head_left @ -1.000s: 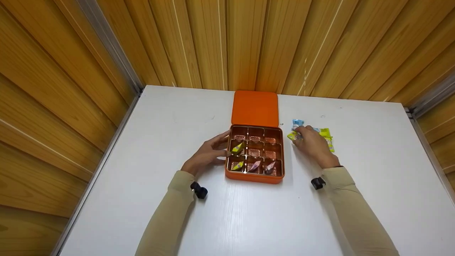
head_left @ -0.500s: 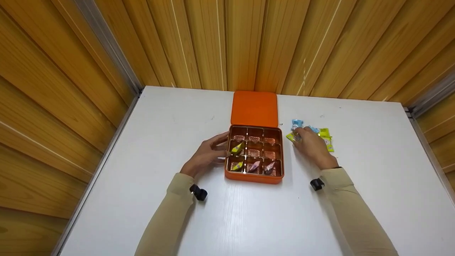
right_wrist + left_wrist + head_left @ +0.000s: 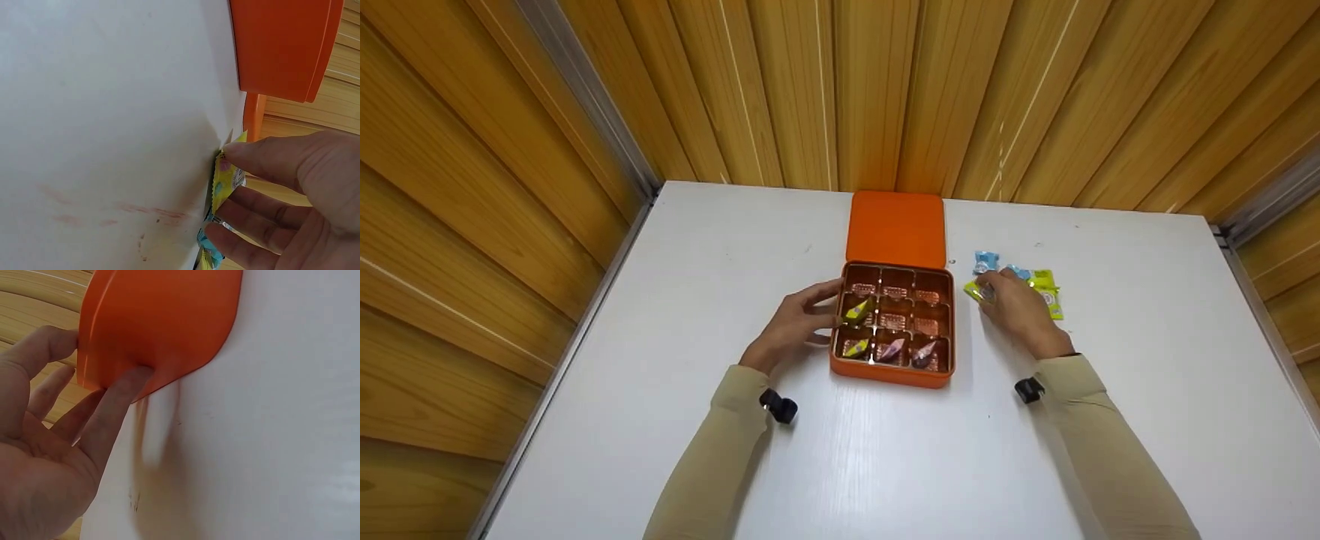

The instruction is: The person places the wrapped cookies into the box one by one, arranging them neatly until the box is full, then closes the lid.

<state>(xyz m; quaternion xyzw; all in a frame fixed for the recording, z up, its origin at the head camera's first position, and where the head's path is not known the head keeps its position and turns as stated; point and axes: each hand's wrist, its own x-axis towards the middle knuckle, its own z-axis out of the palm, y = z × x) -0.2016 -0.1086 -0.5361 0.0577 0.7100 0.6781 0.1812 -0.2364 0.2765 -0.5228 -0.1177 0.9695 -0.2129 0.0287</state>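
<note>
Box (image 3: 891,373), orange: possible shove askew from uneven pressure by left hand (image 3: 789,330), fingers spread against left side. At right hand (image 3: 1021,309), likely snagging of neighbouring blue packet (image 3: 209,244) (crowded close), then loss of grip. Yellow packet (image 3: 226,179) right of box, apparently pinched between right thumb and fingertips.

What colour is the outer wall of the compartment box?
The box's outer wall is orange, seen best in the head view.
</note>
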